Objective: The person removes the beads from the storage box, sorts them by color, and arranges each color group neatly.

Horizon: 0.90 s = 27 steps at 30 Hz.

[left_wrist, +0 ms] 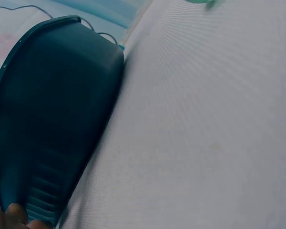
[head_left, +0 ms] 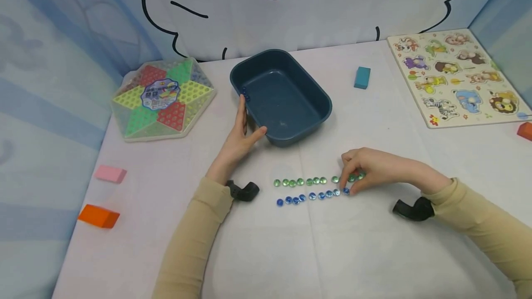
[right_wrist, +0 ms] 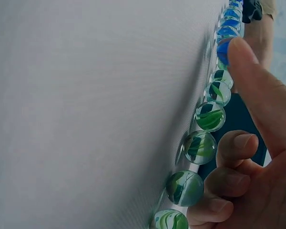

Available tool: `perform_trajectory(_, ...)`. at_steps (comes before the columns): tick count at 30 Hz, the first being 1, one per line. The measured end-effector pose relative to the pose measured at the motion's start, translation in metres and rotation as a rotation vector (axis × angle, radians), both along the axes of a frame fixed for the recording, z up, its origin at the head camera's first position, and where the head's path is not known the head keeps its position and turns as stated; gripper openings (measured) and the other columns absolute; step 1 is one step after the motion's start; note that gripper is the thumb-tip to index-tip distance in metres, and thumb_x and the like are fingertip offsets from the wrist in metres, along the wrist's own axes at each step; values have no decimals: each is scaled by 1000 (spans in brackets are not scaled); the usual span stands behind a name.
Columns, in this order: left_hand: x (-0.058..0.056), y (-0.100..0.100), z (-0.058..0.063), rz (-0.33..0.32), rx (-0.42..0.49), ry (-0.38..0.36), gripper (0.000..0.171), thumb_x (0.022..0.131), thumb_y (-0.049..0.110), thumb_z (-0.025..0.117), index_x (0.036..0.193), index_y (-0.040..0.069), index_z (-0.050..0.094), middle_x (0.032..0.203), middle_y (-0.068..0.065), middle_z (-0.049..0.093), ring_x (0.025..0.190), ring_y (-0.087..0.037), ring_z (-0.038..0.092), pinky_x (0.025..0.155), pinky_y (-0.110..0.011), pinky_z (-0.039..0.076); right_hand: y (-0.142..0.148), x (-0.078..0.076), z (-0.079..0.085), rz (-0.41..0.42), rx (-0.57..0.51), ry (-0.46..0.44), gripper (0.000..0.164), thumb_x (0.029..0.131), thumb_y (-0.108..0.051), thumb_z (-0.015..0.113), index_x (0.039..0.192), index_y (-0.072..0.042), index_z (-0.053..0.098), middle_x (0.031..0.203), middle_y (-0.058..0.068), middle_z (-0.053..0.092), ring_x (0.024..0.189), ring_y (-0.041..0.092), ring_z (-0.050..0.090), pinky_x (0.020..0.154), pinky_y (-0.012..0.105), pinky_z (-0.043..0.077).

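My right hand [head_left: 370, 168] pinches a blue marble [head_left: 346, 191] between thumb and index finger, at the right end of a row of blue marbles [head_left: 312, 196]. A digit covers part of that marble [right_wrist: 223, 51] in the right wrist view. Just behind runs a row of green marbles [head_left: 309, 182], partly hidden by the hand. My left hand [head_left: 238, 140] rests against the near-left side of a dark blue plastic bin [head_left: 305, 130], index finger up at the rim and thumb spread. Inside, a few dark blue marbles [head_left: 244, 93] lie along the left wall.
A hexagonal board-game box [head_left: 164, 98] stands at the back left. At the back right lies an animal puzzle board [head_left: 457, 80]. Around the table are pink [head_left: 110, 174], orange [head_left: 99, 216], teal [head_left: 362, 78] and red-orange [head_left: 525, 130] blocks. Printed cloth hangs behind.
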<state>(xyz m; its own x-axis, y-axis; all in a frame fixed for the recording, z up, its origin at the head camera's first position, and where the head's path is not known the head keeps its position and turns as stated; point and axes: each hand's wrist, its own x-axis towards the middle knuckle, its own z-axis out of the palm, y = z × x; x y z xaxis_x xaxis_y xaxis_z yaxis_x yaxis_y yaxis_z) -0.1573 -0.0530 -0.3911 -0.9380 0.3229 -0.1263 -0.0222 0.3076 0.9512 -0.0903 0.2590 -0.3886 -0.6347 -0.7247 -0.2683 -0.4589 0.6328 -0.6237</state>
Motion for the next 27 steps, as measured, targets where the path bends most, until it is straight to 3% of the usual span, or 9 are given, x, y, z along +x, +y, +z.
perform_trajectory(6, -1, 0, -1, -1, 12, -1, 92, 90, 20, 61, 148, 30, -10, 156, 3, -8, 143, -14, -1, 116, -34, 11, -3, 0, 0, 13, 61, 37, 15, 70, -30, 79, 83, -32, 72, 69, -10, 41, 68, 4, 37, 60, 19, 31)
perform_trajectory(11, 0, -1, -1, 0, 4, 5, 92, 90, 20, 61, 148, 29, -10, 156, 3, -8, 143, -15, 0, 116, -34, 11, -3, -1, 1, 12, 51, 24, 15, 71, -32, 78, 84, -32, 72, 70, -10, 42, 69, 5, 39, 61, 18, 32)
perform_trajectory(20, -1, 0, -1, -2, 8, 13, 92, 90, 19, 61, 148, 29, -9, 156, 2, -9, 143, -16, -1, 116, -34, 10, 4, -11, 7, 61, -171, 11, 11, 78, -28, 73, 88, -24, 71, 74, -9, 50, 65, 7, 46, 56, 20, 39)
perform_trajectory(24, 0, -1, 0, 0, 29, 4, 92, 90, 19, 61, 148, 29, -9, 156, 3, -9, 143, -15, -2, 116, -34, 10, 3, -25, 20, 97, -266, -38, 8, 84, -19, 68, 91, -17, 70, 76, -8, 54, 64, 7, 47, 53, 21, 41)
perform_trajectory(27, 1, -1, 0, 0, 25, 5, 92, 90, 19, 61, 148, 29, -9, 156, 3, -9, 143, -15, -1, 116, -34, 10, -2, -36, 33, 95, -301, -93, 8, 86, -12, 65, 94, -13, 69, 80, -6, 58, 69, 9, 51, 59, 23, 45)
